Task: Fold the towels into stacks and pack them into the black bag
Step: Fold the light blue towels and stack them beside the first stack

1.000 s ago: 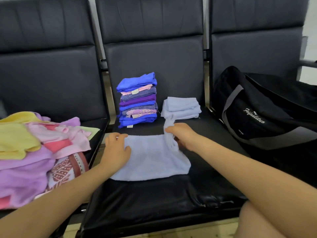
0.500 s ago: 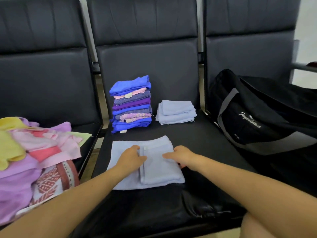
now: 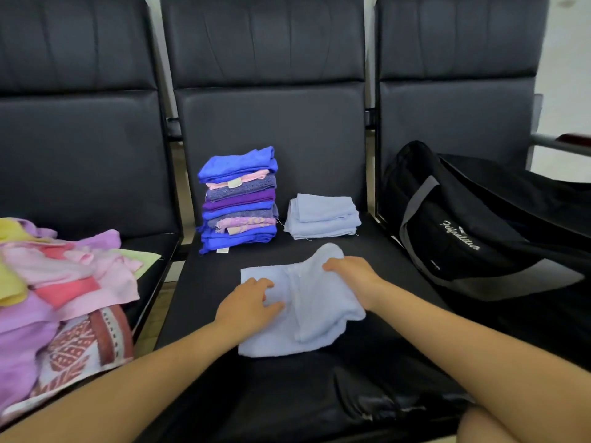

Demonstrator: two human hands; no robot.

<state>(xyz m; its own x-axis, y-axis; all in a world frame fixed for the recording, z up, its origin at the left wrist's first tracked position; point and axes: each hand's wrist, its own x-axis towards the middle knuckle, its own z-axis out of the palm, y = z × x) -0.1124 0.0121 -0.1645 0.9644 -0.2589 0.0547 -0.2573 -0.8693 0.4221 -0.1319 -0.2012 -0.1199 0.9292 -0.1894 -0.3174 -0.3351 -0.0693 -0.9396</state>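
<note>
A light blue towel [image 3: 315, 310] lies half folded on the middle black seat [image 3: 319, 394]. My left hand [image 3: 248, 303] presses flat on the towel's left part. My right hand [image 3: 350, 274] grips the towel's raised right fold and lifts it off the seat. Behind, a tall stack of folded blue, purple and pink towels [image 3: 239, 199] stands by the backrest, with a short stack of light blue folded towels [image 3: 321, 215] to its right. The black bag [image 3: 473, 225] lies on the right seat.
A loose heap of unfolded pink, purple, yellow and patterned towels [image 3: 60, 298] covers the left seat. A metal armrest [image 3: 559, 143] shows at far right. My knee [image 3: 511, 426] is at the bottom right corner.
The towel's right side was laid flat over the middle half a second ago. Now my right hand has lifted that fold up again, while my left hand stays pressing the left part.
</note>
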